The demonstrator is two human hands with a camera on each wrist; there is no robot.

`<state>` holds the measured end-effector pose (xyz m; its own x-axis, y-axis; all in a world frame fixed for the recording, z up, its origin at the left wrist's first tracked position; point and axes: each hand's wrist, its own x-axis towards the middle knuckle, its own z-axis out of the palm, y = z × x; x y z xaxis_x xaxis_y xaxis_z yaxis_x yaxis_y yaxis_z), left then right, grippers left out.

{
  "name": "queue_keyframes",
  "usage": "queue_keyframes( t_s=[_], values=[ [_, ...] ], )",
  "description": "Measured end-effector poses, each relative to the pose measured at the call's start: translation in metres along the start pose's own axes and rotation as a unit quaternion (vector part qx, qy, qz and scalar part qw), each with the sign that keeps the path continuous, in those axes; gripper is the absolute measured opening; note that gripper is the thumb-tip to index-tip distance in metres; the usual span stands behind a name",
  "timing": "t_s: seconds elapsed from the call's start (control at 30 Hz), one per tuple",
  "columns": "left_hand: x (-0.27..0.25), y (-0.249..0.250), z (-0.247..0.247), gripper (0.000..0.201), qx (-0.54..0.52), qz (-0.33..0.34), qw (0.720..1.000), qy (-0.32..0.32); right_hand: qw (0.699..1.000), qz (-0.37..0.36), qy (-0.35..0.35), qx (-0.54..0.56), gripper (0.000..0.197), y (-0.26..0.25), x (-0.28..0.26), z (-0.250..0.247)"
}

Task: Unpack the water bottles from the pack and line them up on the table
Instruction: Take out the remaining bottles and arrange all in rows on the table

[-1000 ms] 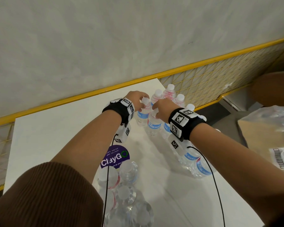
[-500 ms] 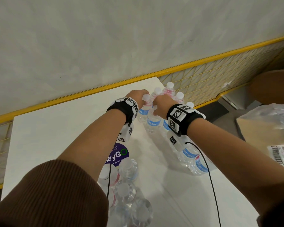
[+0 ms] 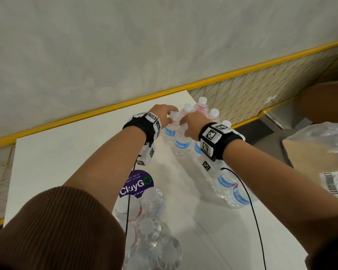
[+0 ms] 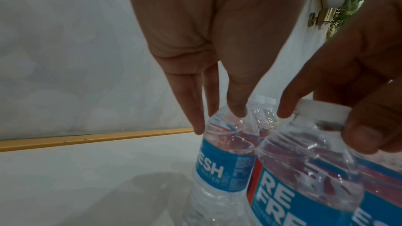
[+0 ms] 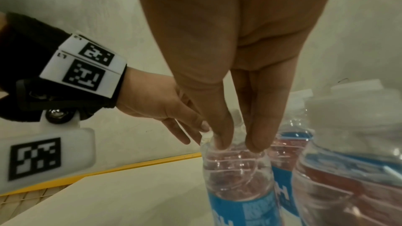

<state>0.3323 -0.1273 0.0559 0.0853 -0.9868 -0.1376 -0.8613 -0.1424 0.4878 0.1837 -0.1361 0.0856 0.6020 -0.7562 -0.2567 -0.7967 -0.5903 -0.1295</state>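
The left hand (image 3: 163, 115) and right hand (image 3: 193, 124) have been drawn slightly closer together over the far bottles (image 3: 180, 142) on the bench (image 3: 66, 152). The cap (image 3: 174, 115) under the left fingers, clear of them a second ago, is now partly covered. The bottle tops have been brought nearer each other.

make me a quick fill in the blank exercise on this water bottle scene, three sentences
1. Every bottle cap in view is ___ in colour.
2. The round purple sticker on the table reads ___.
3. The rail along the table's far edge is painted ___.

Missing words: white; ClayGo; yellow
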Motion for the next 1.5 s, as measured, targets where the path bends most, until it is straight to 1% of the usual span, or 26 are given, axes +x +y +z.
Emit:
queue_keyframes(
  t_s=[0.07, 0.17, 0.3, 0.5, 0.6, 0.63, 0.7, 0.77, 0.83, 0.9, 0.93, 1.0, 1.13, 1.2, 1.5],
  values=[
    [0.001, 0.001, -0.002, 0.036, 0.004, 0.0, 1.0, -0.001, 1.0, 0.001, 0.003, -0.008, 0.027, -0.001, 0.0, 0.0],
    [0.0, 0.002, -0.004, 0.034, 0.011, -0.012, 1.0, 0.008, 1.0, 0.004, 0.006, -0.017, 0.03, -0.003, 0.001, 0.001],
    [0.0, -0.001, -0.003, 0.027, 0.015, -0.004, 1.0, 0.009, 1.0, 0.015, 0.007, -0.01, 0.027, -0.004, 0.005, 0.005],
    [0.0, 0.002, -0.003, 0.026, -0.001, -0.001, 1.0, 0.0, 1.0, 0.025, 0.013, 0.004, 0.03, -0.003, 0.006, 0.007],
    [0.0, 0.002, -0.002, 0.027, -0.001, -0.008, 1.0, 0.006, 1.0, 0.022, -0.008, -0.011, 0.03, -0.003, 0.004, 0.004],
    [0.0, 0.001, -0.001, 0.03, -0.002, -0.013, 1.0, 0.011, 1.0, 0.014, -0.015, -0.011, 0.028, -0.004, 0.003, 0.002],
    [0.0, 0.0, -0.001, 0.039, -0.016, -0.021, 1.0, 0.016, 1.0, 0.019, -0.018, -0.004, 0.009, -0.001, 0.004, 0.001],
    [0.0, -0.001, 0.0, 0.044, -0.032, -0.026, 0.999, 0.014, 0.999, 0.034, -0.002, -0.004, 0.033, 0.0, 0.008, 0.005],
    [0.001, 0.0, 0.0, 0.04, -0.046, -0.029, 0.998, 0.015, 0.999, 0.034, 0.011, 0.0, 0.038, 0.0, 0.008, 0.007],
    [0.003, 0.0, 0.001, 0.035, -0.047, -0.033, 0.998, 0.021, 0.999, 0.031, 0.017, 0.004, 0.036, -0.001, 0.007, 0.009],
    [0.003, 0.0, 0.001, 0.033, -0.045, -0.034, 0.998, 0.023, 0.999, 0.031, 0.02, 0.008, 0.031, -0.001, 0.007, 0.01],
    [0.004, 0.0, 0.002, 0.029, -0.045, -0.037, 0.998, 0.024, 0.999, 0.034, 0.019, 0.025, 0.013, -0.001, 0.005, 0.011],
    [0.005, 0.002, 0.002, 0.024, -0.044, -0.037, 0.998, 0.025, 0.997, 0.025, 0.031, 0.071, 0.019, 0.0, 0.005, 0.013],
    [0.005, 0.003, 0.001, 0.024, -0.046, -0.037, 0.998, 0.032, 0.996, 0.029, 0.032, 0.075, 0.023, 0.0, 0.007, 0.014],
    [0.0, 0.005, -0.003, 0.027, -0.045, -0.039, 0.998, 0.03, 0.997, 0.041, 0.032, 0.055, 0.026, -0.001, 0.012, 0.013]
  ],
)
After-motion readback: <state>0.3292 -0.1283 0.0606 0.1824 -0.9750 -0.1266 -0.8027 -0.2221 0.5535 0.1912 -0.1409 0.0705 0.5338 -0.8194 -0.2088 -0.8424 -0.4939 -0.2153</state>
